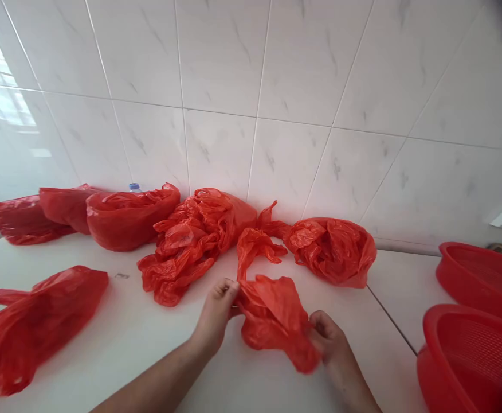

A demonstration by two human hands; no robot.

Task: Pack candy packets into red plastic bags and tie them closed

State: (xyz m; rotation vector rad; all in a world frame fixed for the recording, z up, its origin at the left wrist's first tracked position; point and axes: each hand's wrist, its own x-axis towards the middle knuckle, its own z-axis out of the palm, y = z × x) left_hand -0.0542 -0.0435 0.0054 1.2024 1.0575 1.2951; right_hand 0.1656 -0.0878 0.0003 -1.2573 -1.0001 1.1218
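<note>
Between my two hands hangs a crumpled red plastic bag (pixel 272 315), held just over the white table (pixel 156 344). My left hand (pixel 216 310) pinches its left edge, thumb on top. On the other side my right hand (pixel 330 338) grips the right edge with curled fingers, slightly blurred. Just behind the bag, a twisted red bag (pixel 255 246) lies on the table, close to the held one; whether they touch I cannot tell. A heap of crumpled red bags (pixel 191 241) sits beyond my left hand, and a bundled red bag (pixel 332 249) beyond my right.
Against the tiled wall (pixel 220 143) stand several red bag bundles, one a round roll (pixel 130 218), with a blue bottle cap (pixel 134 187) behind it. A loose red bag (pixel 48 321) lies at the left. Two red plastic baskets (pixel 444 367) occupy the right side, past a table seam.
</note>
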